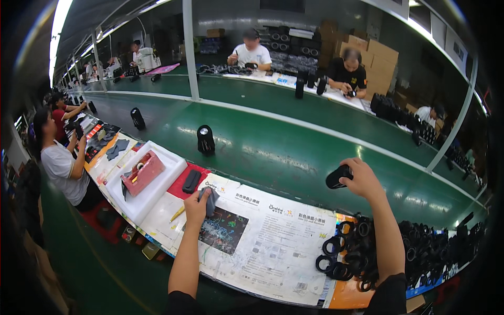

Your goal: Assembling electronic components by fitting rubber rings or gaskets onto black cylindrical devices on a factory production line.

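Observation:
My right hand (360, 178) is raised over the near edge of the green conveyor, its fingers wrapped round a black cylindrical housing (335, 178) that lies tilted in the grip. Lower and to the left, my left hand (196, 209) pinches a crumpled grey cloth (211, 201) just above the printed white sheet (273, 252) covering the bench. Beside the cloth is a black oblong case (191, 181) on a red patch. A yellow pen-like tool (177, 214) lies left of my left hand.
A white foam tray (176, 166) with a red tape dispenser (144, 173) stands at left. Black rings (362, 247) are heaped at right. Upright black cylinders (206, 140) stand on the green conveyor (252, 157), with a white rail (294, 126) behind. Co-workers sit left and across.

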A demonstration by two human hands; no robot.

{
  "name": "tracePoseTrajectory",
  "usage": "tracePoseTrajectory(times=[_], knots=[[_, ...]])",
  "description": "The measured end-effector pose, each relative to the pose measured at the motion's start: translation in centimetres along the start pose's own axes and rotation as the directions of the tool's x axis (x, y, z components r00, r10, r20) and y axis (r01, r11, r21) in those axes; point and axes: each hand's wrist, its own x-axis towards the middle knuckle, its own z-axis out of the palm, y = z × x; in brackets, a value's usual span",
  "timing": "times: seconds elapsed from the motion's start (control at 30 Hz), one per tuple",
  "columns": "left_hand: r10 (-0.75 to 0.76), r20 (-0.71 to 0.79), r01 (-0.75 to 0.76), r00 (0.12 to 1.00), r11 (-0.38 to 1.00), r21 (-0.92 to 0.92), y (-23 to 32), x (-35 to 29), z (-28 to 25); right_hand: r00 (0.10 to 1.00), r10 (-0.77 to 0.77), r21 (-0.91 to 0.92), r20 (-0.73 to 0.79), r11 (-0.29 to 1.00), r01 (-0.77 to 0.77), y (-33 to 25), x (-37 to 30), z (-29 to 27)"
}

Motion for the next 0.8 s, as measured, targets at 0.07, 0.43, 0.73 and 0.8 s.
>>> tracePoseTrajectory(times=[0.07, 0.43, 0.73, 0.8], knots=[[0.150, 0.030, -0.151, 0.988, 0.988, 0.018, -1.0, -0.1, 0.6, 0.995, 0.024, -0.171, 0.094, 0.985, -0.008, 4.9, 3.7, 1.4], [-0.026, 0.043, 0.021, 0.999, 0.993, 0.115, 5.7, -3.0, 1.0, 0.963, 0.268, -0.389, -0.005, 0.887, -0.249, 9.5, 4.3, 2.4], [0.077, 0.650, 0.609, 0.756, 0.282, -0.742, 20.8, -12.5, 12.3, 0.869, -0.412, 0.281, -0.274, 0.830, 0.482, -14.7, -0.8, 13.5], [0.122, 0.714, 0.670, 0.690, 0.265, -0.693, 19.4, -11.9, 11.7, 0.912, -0.312, 0.518, -0.265, 0.752, 0.407, -15.2, -0.2, 14.2]])
